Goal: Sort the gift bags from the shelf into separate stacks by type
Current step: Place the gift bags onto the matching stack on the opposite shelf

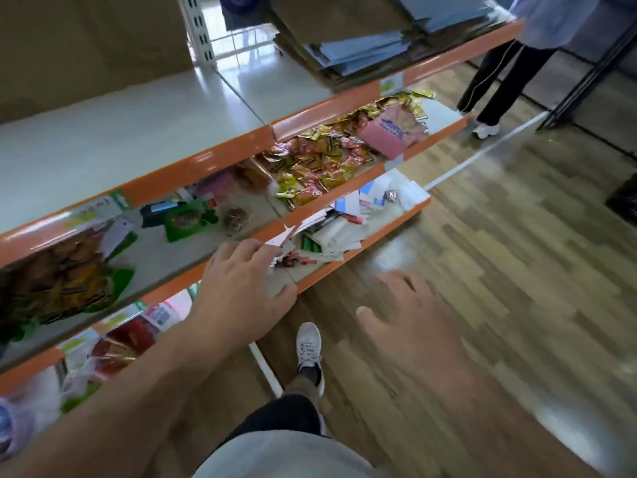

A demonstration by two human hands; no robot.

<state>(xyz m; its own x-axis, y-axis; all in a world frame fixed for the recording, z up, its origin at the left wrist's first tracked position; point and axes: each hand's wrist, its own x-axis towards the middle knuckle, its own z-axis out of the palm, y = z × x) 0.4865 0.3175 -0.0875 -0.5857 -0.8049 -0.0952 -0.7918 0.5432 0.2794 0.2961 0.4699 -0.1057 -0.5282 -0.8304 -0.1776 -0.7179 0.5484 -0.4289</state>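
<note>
Gift bags [331,232]: loose flat pile on the lower shelf [379,236], long axis along the shelf, running up and right.
Left hand [241,281]: nearer; fingers bent at the pile's near end, thumb splayed; grip cannot be told.
Right hand [410,315]: spread, holding nothing, over the floor.

A single wide-angle view from the person's head looks forward and steeply down, tilted, with the orange-edged grey metal shelf rack [206,160] on its left and the wood-plank floor [517,270] on its right. The left hand [241,281] and right hand [410,322] sit near the lens.
</note>
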